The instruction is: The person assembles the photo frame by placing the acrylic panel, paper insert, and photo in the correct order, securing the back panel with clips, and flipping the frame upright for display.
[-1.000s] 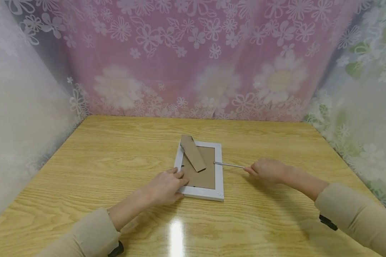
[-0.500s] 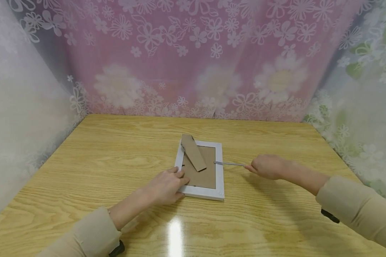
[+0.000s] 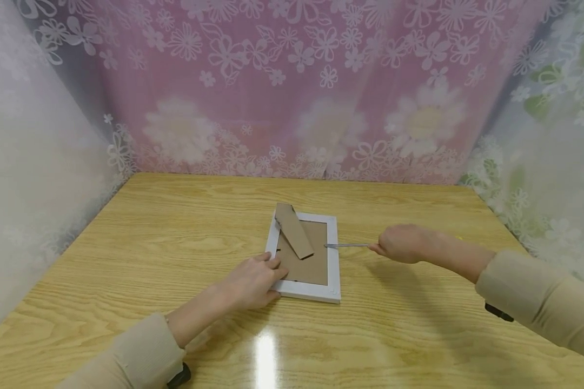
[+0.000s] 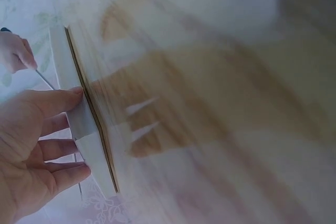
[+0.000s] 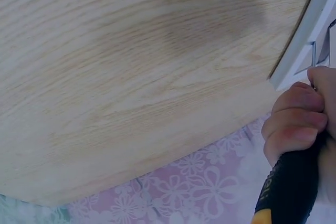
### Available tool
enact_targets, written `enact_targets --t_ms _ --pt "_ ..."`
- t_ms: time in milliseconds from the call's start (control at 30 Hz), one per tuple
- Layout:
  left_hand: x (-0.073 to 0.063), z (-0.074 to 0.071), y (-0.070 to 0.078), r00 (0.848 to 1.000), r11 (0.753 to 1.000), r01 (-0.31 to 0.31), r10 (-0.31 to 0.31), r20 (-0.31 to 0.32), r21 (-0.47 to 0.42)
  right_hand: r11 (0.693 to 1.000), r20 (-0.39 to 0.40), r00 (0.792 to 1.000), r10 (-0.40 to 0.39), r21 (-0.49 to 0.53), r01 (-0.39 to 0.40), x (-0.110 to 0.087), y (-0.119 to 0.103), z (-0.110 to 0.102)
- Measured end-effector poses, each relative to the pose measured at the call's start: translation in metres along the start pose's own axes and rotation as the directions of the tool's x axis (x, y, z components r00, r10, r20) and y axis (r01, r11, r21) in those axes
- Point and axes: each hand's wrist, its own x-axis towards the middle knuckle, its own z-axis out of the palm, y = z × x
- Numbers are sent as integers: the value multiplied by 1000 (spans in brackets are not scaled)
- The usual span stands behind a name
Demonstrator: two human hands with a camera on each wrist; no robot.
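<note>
A white picture frame (image 3: 333,270) lies back side up on the table, its brown backing board (image 3: 316,273) showing. The cardboard stand leg (image 3: 294,231) slants across the board. My left hand (image 3: 253,283) grips the frame's near left corner, thumb at the near edge and a fingertip on the board. In the left wrist view the thumb (image 4: 58,100) meets the frame's side. My right hand (image 3: 401,244) holds a screwdriver (image 5: 289,184) by its black and yellow handle. Its thin metal shaft (image 3: 352,245) crosses the frame's right side, with the tip at the board's right edge.
The wood-grain table (image 3: 175,216) extends around the frame on all sides. A pink flowered curtain (image 3: 272,108) hangs along the back edge, with pale flowered cloth (image 3: 555,178) on the right and more on the left.
My right hand has risen slightly, bringing the screwdriver shaft closer to level in the head view. The tip stays at the board's right edge. My left hand keeps its place on the frame.
</note>
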Motion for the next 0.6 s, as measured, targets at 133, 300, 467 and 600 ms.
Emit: enact_targets --t_ms 133,300,467,600 --pt "0 0 0 1000 1000 -5 5 10 -5 1000 35 999 15 13 -16 0 -1 -2" --pt "1 -2 0 1000 1000 8 -8 21 -17 999 47 998 38 37 -40 0 0 -2" --pt "1 -2 1 1000 999 14 -14 16 -41 999 38 999 24 42 -26 0 1 2" --pt "3 -3 0 1000 1000 -9 9 -5 -24 999 12 1000 14 44 -14 -1 4 6"
